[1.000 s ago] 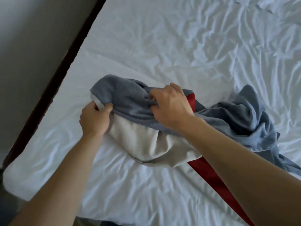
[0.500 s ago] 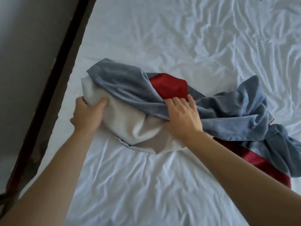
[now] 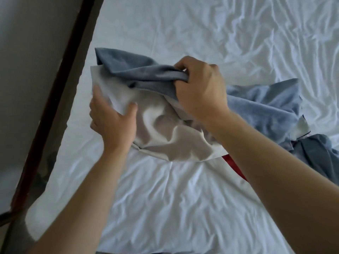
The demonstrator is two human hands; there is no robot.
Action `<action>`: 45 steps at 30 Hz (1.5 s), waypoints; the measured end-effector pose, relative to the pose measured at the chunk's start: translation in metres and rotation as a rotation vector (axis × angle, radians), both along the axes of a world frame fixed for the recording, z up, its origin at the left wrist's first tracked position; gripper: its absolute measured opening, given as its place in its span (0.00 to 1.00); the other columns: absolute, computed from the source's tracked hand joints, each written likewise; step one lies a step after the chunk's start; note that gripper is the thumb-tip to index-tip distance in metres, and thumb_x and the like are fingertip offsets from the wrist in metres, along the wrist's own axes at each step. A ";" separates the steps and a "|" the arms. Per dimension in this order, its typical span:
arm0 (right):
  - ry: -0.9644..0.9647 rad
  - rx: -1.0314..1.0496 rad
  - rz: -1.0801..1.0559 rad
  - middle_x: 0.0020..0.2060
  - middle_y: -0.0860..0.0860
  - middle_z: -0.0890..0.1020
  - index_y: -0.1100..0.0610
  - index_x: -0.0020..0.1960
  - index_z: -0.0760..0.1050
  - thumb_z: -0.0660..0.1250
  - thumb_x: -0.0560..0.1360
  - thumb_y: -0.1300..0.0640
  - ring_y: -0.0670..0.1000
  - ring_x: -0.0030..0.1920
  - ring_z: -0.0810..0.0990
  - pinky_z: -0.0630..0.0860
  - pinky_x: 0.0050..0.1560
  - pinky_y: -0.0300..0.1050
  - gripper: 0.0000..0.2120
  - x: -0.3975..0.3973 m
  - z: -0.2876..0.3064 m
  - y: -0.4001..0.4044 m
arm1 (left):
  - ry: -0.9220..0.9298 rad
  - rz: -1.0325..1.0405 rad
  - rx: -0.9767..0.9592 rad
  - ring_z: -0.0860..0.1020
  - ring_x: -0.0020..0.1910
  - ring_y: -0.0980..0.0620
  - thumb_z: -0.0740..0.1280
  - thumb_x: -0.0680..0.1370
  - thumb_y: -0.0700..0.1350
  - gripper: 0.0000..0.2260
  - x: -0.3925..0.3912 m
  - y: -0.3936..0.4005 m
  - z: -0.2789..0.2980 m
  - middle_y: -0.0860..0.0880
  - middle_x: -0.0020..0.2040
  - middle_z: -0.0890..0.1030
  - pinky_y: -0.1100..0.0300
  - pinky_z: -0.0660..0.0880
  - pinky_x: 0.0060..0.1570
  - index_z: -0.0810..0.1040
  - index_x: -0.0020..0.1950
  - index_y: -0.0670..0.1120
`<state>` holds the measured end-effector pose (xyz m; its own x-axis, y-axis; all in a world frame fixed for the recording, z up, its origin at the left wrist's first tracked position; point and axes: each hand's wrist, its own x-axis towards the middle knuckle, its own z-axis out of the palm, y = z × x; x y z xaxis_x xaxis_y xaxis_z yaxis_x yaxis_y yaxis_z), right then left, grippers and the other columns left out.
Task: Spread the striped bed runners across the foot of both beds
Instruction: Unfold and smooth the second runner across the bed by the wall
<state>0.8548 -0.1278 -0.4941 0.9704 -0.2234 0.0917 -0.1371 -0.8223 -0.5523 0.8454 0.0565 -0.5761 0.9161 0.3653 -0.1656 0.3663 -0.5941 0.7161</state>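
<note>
Bunching a blue-grey fold of the bed runner in its closed fingers, the right hand holds that part lifted over the white sheet of the bed. The left hand sits just beside it at the runner's left end, thumb pressed onto the pale grey underside and the other fingers tucked beneath the cloth, so it seems to pinch the edge, though the fingers under the fabric are hidden. The runner lies crumpled in a heap near the bed's left edge: blue-grey cloth on top, pale lining sagging below between the two hands, and a narrow red strip peeking out under the right forearm. More blue-grey folds trail away to the right and rest on the sheet, reaching the picture's edge. The sheet itself is wrinkled all over. A dark wooden frame runs along the left side of the mattress, with a grey wall beyond it.
</note>
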 end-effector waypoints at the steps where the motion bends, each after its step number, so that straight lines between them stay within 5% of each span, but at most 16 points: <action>1: -0.008 -0.006 0.009 0.35 0.49 0.83 0.50 0.49 0.80 0.61 0.71 0.60 0.55 0.37 0.79 0.72 0.42 0.46 0.12 0.002 -0.001 0.002 | 0.025 0.014 -0.029 0.66 0.72 0.46 0.72 0.71 0.56 0.42 -0.011 -0.002 -0.002 0.49 0.75 0.67 0.41 0.58 0.70 0.55 0.80 0.50; 4: 0.035 -0.105 0.004 0.36 0.53 0.83 0.52 0.50 0.80 0.60 0.73 0.58 0.61 0.39 0.78 0.67 0.41 0.46 0.11 0.000 -0.018 -0.016 | 0.238 0.168 -0.265 0.71 0.69 0.45 0.71 0.69 0.58 0.41 -0.029 0.009 -0.013 0.53 0.66 0.76 0.44 0.62 0.71 0.58 0.78 0.49; 8: 0.187 -0.324 -0.023 0.36 0.58 0.82 0.57 0.51 0.79 0.59 0.77 0.58 0.64 0.38 0.77 0.68 0.47 0.50 0.10 -0.025 -0.049 -0.061 | 0.268 0.149 -0.293 0.80 0.50 0.42 0.69 0.67 0.54 0.19 -0.025 0.019 -0.016 0.48 0.46 0.82 0.40 0.74 0.60 0.77 0.52 0.44; 13: 0.241 -0.373 0.006 0.30 0.53 0.74 0.60 0.45 0.77 0.60 0.77 0.61 0.59 0.33 0.72 0.69 0.49 0.52 0.07 -0.045 -0.065 -0.075 | 0.044 0.173 -0.122 0.76 0.60 0.48 0.70 0.70 0.51 0.27 -0.003 0.023 -0.005 0.50 0.62 0.76 0.50 0.65 0.67 0.72 0.68 0.47; 19: 0.097 -0.263 0.092 0.32 0.52 0.79 0.59 0.42 0.77 0.65 0.75 0.55 0.57 0.35 0.74 0.72 0.50 0.52 0.08 -0.037 -0.056 -0.045 | -0.354 -0.456 0.283 0.67 0.71 0.46 0.69 0.73 0.44 0.28 0.016 -0.022 0.018 0.48 0.72 0.71 0.48 0.62 0.67 0.69 0.73 0.49; 24: 0.090 -0.244 0.264 0.29 0.53 0.77 0.58 0.34 0.75 0.59 0.73 0.50 0.57 0.33 0.73 0.69 0.52 0.51 0.15 -0.050 -0.056 -0.023 | -0.309 -0.950 0.559 0.64 0.75 0.46 0.66 0.74 0.41 0.23 0.022 -0.055 0.011 0.48 0.72 0.70 0.44 0.56 0.72 0.74 0.69 0.51; 27: 0.309 -0.356 0.331 0.29 0.52 0.76 0.54 0.34 0.75 0.51 0.71 0.42 0.57 0.39 0.76 0.68 0.64 0.54 0.20 -0.057 -0.054 -0.027 | -0.254 -1.011 0.644 0.72 0.65 0.48 0.66 0.76 0.43 0.10 0.021 -0.050 0.003 0.51 0.56 0.80 0.42 0.49 0.75 0.81 0.55 0.51; 29: 0.411 -0.361 0.329 0.30 0.47 0.74 0.50 0.34 0.73 0.52 0.70 0.38 0.53 0.41 0.75 0.66 0.68 0.53 0.20 -0.054 -0.054 -0.031 | -0.262 -0.988 0.644 0.76 0.55 0.46 0.66 0.76 0.44 0.06 0.017 -0.043 0.001 0.51 0.45 0.82 0.44 0.54 0.72 0.82 0.48 0.51; 31: 0.304 -0.229 0.258 0.31 0.44 0.77 0.50 0.37 0.77 0.56 0.70 0.32 0.49 0.38 0.75 0.70 0.62 0.49 0.23 -0.050 -0.051 -0.029 | -0.258 -0.963 0.651 0.76 0.46 0.47 0.65 0.76 0.46 0.05 0.011 -0.037 0.001 0.51 0.39 0.81 0.47 0.62 0.63 0.81 0.44 0.51; 35: 0.163 -0.097 0.168 0.49 0.46 0.83 0.51 0.56 0.79 0.60 0.76 0.37 0.48 0.50 0.79 0.73 0.61 0.49 0.22 -0.041 -0.053 -0.011 | -0.129 -1.024 0.734 0.71 0.35 0.51 0.62 0.77 0.50 0.08 -0.007 -0.025 0.009 0.54 0.31 0.72 0.52 0.64 0.49 0.71 0.38 0.54; 40: 0.238 -0.205 0.163 0.73 0.54 0.67 0.54 0.75 0.63 0.65 0.75 0.47 0.57 0.72 0.66 0.64 0.70 0.56 0.31 -0.031 -0.073 0.002 | 0.295 -1.284 0.564 0.76 0.37 0.51 0.66 0.76 0.54 0.13 -0.039 -0.016 0.027 0.53 0.30 0.73 0.58 0.66 0.42 0.70 0.34 0.52; 43: 0.287 -0.342 0.160 0.77 0.55 0.60 0.53 0.78 0.58 0.66 0.75 0.46 0.59 0.78 0.55 0.55 0.76 0.61 0.35 -0.018 -0.082 -0.007 | 0.514 -1.390 0.477 0.79 0.42 0.50 0.67 0.75 0.52 0.07 -0.056 -0.021 0.042 0.52 0.38 0.79 0.56 0.76 0.42 0.77 0.41 0.51; 45: 0.403 -0.434 0.207 0.72 0.55 0.69 0.53 0.75 0.64 0.65 0.75 0.48 0.59 0.76 0.58 0.50 0.76 0.64 0.30 -0.012 -0.087 -0.014 | 0.554 -1.420 0.459 0.80 0.47 0.50 0.67 0.74 0.51 0.07 -0.058 -0.025 0.053 0.53 0.44 0.82 0.54 0.78 0.48 0.80 0.49 0.52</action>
